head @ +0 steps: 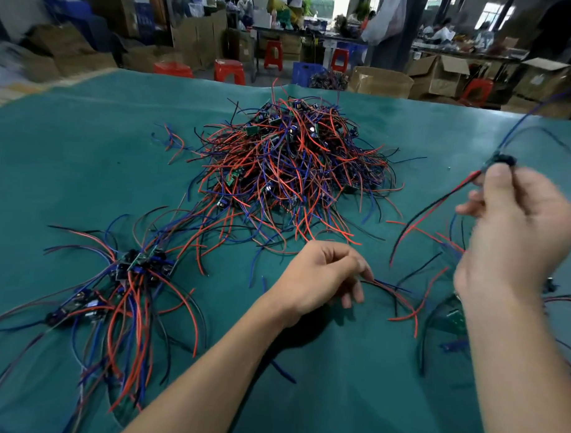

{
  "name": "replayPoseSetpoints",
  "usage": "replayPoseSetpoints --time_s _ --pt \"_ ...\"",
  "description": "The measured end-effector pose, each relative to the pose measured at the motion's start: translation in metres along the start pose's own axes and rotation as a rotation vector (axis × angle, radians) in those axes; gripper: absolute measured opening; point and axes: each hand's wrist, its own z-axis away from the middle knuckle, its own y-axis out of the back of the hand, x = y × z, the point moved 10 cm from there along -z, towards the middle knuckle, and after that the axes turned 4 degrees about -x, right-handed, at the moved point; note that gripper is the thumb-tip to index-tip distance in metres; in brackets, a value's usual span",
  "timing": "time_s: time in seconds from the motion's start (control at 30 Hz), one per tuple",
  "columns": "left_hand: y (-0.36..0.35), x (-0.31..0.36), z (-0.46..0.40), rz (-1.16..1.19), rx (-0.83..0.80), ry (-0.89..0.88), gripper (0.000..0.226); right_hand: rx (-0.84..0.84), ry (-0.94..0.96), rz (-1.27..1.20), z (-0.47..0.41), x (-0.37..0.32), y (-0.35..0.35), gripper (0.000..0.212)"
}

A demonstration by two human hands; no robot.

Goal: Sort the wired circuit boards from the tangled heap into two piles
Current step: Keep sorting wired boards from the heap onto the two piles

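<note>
Right hand: I am seeing my right hand lifted over the right of the surface, thumb and fingers pinching a small dark wired board at its top; the motion blur is hiding the exact finger positions.
Held board: its blue lead is trailing up and away to the right, and its red and black leads are hanging down toward the surface.
Left hand: my left hand is hovering low near the middle, fingers curled, fingertips closing on thin red and blue wire ends lying on the green cover.
Tangled heap: the tangled heap is sitting at the centre of the surface, beyond both hands, and is looking by far the largest mass of boards and wires.
Left pile: a modest left pile of boards is lying near the front left, wires fanning out around it.
Right pile: a few boards and wires of the right pile are showing just beside and partly behind my right forearm; I cannot tell how many.
Progress: I am judging the sort as early, with only a small share pulled out and most of the heap left to separate.
Step in hand: I am guessing this board is heading for one of the piles.
</note>
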Motion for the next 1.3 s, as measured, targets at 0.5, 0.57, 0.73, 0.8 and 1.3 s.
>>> replayPoseSetpoints --time_s 0.5,0.57,0.73,0.8,1.3 --pt "0.005 -0.005 -0.007 0.007 0.053 -0.029 0.014 -1.368 0.054 0.704 0.183 0.024 -0.254 0.019" --pt "0.006 -0.001 -0.004 -0.026 0.047 -0.082 0.014 -1.235 0.062 0.844 0.144 0.043 -0.244 0.014" --pt "0.005 0.001 0.001 -0.070 0.054 -0.045 0.027 -0.919 0.020 1.071 0.058 0.084 -0.202 0.034" --pt "0.002 -0.002 -0.002 -0.088 0.036 -0.016 0.020 -0.962 -0.050 1.113 0.053 0.107 -0.193 0.032" --pt "0.007 -0.008 -0.002 0.014 0.073 0.060 0.020 -0.589 -0.225 0.522 0.009 0.098 -0.150 0.018"
